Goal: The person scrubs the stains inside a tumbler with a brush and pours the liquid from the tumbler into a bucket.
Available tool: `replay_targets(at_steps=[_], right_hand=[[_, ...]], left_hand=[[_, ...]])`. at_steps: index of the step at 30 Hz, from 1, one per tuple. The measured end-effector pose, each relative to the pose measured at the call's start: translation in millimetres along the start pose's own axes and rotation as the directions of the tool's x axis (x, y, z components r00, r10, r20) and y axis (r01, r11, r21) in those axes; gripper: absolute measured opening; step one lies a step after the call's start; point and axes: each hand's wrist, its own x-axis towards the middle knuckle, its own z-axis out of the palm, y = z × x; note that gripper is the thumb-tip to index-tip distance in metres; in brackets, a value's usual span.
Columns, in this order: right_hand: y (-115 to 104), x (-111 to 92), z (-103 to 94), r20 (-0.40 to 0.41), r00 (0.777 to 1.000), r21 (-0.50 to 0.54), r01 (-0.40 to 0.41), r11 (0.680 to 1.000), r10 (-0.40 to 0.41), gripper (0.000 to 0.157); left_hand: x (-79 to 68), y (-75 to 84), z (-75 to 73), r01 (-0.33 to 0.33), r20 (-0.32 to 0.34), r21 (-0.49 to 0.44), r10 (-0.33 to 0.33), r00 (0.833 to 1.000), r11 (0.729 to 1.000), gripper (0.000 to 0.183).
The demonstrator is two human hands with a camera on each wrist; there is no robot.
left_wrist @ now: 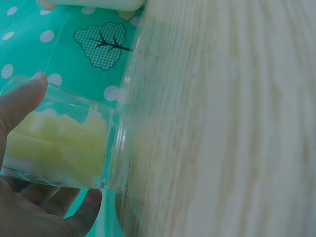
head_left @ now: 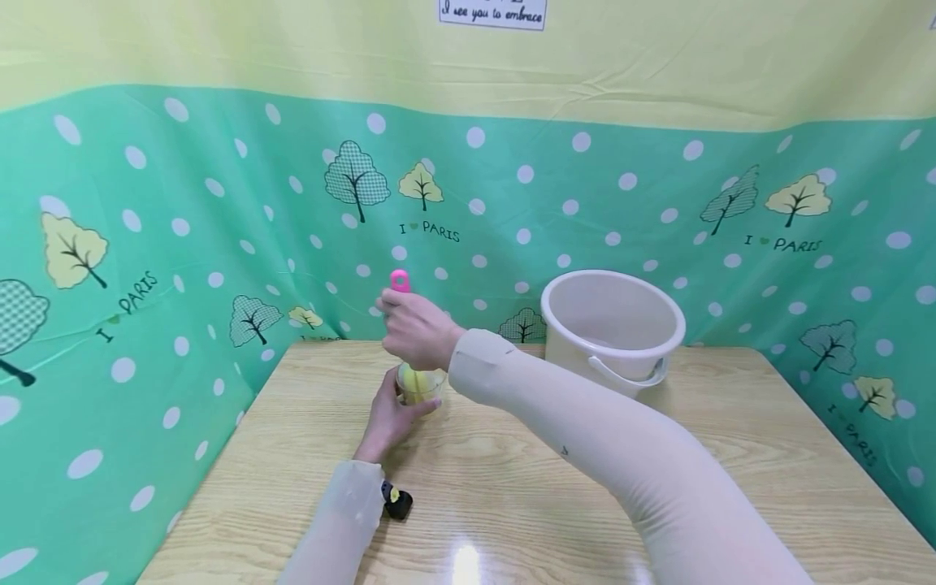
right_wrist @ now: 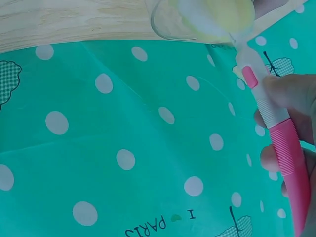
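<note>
Head view: your right hand [head_left: 420, 329] hides most of the pink tool [head_left: 400, 281] it's gripping; your left hand [head_left: 391, 418] holds the glass [head_left: 421, 397] on the wood-grain table [head_left: 548, 487], dotted curtain [head_left: 504, 203] behind. Left wrist: your thumb covers some glass (yellow stuff [left_wrist: 59, 143] inside). Right wrist: glass cut off up top.

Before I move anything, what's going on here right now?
A person's left hand holds a clear cup with something yellow and white in it, at the table. The right hand grips a pink-and-white tool above it, its lower tip at the cup's mouth; I can't tell whether it touches the contents. A white bucket stands off to the right.
</note>
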Motion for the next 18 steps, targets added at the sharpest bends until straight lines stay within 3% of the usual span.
replay_targets(at_steps=[18], right_hand=[[5.9, -3.5, 10.0, 0.056, 0.996, 0.007, -0.068, 0.998, 0.068, 0.015]], left_hand=[[2.2, -2.5, 1.1, 0.043, -0.004, 0.031, -0.043, 0.999, 0.999, 0.091]])
